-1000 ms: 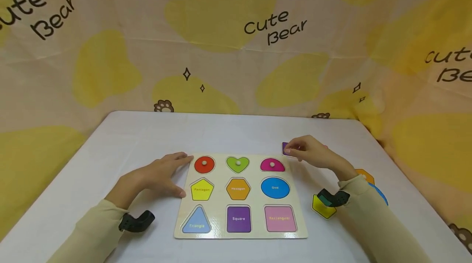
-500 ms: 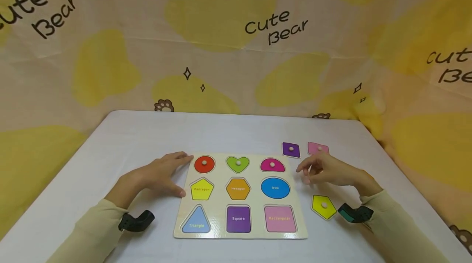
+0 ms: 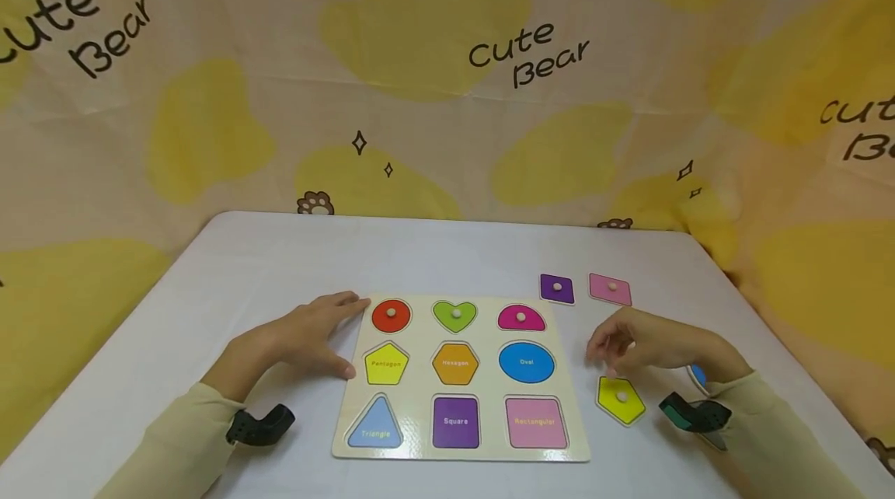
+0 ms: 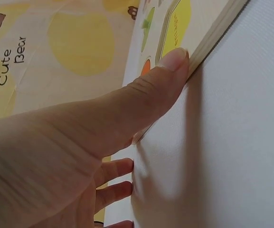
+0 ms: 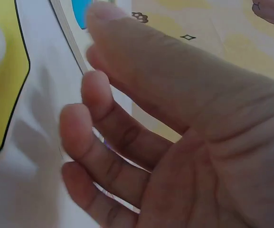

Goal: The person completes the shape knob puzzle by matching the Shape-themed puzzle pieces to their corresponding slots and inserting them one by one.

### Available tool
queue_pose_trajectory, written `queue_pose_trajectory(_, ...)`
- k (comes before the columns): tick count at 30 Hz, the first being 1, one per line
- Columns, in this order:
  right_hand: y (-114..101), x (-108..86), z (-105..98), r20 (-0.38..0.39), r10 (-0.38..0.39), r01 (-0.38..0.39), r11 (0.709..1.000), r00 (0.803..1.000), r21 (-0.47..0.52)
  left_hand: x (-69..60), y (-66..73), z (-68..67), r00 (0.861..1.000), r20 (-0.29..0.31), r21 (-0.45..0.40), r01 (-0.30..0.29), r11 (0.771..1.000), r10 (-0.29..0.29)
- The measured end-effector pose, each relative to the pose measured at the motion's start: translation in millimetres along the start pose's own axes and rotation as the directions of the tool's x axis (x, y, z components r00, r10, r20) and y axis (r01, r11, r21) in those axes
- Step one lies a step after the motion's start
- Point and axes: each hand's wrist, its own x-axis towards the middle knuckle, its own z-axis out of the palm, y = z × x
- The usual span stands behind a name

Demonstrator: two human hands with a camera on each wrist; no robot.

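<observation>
A wooden shape puzzle board (image 3: pixel 489 328) lies on the table, its top row filled by a red circle (image 3: pixel 391 315), a green heart (image 3: pixel 454 316) and a magenta half-circle (image 3: pixel 521 318), each with a white knob. My left hand (image 3: pixel 297 340) rests against the board's left edge, and in the left wrist view the thumb (image 4: pixel 148 90) touches that edge. To the right of the board, my right hand (image 3: pixel 650 343) hovers with loosely bent fingers and holds nothing. Just below its fingertips lies a knobbed yellow pentagon piece (image 3: pixel 621 401), which also shows in the right wrist view.
A purple square piece (image 3: pixel 556 288) and a pink rectangle piece (image 3: pixel 610 289) lie beyond the board's upper right corner. A blue piece (image 3: pixel 697 376) is mostly hidden behind the right wrist. Patterned cloth (image 3: pixel 419 95) hangs behind the white table (image 3: pixel 280 250).
My right hand has drawn away from the purple square, moving back and right until near the yellow pentagon. The purple and pink pieces have come into full view. My left hand stays put.
</observation>
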Motion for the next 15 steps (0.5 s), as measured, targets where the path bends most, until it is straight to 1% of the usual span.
queue_pose_trajectory(2,1.9,-1.9,-0.8,0.045,0.012,-0.013,1.000,0.999,0.027,-0.5,-1.0,0.3,1.000,-0.001,0.003,-0.002,1.000,0.002)
queue_pose_trajectory(6,6.4,-4.6,-0.7,0.123,0.010,-0.020,0.997,0.992,0.081,-1.0,-1.6,0.4,1.000,-0.002,0.000,-0.008,1.000,0.008)
queue_pose_trajectory(8,7.8,-4.8,0.0,0.138,0.004,-0.017,0.996,0.990,0.089,-1.2,-1.3,0.2,1.000,-0.001,-0.004,-0.008,1.000,0.008)
queue_pose_trajectory(10,8.3,-4.8,0.7,0.143,0.020,-0.034,0.995,0.990,0.093,-1.4,-1.0,0.0,1.000,0.000,-0.008,-0.005,1.000,0.005)
queue_pose_trajectory(12,8.6,-4.6,1.3,0.138,0.037,-0.049,0.996,0.990,0.080,-1.5,-0.7,-0.4,1.000,0.001,-0.009,-0.004,1.000,0.004)
queue_pose_trajectory(15,9.0,-3.4,3.5,0.138,0.043,-0.052,0.997,0.990,0.062,-1.9,-0.4,-1.0,1.000,0.003,-0.007,-0.001,1.000,0.001)
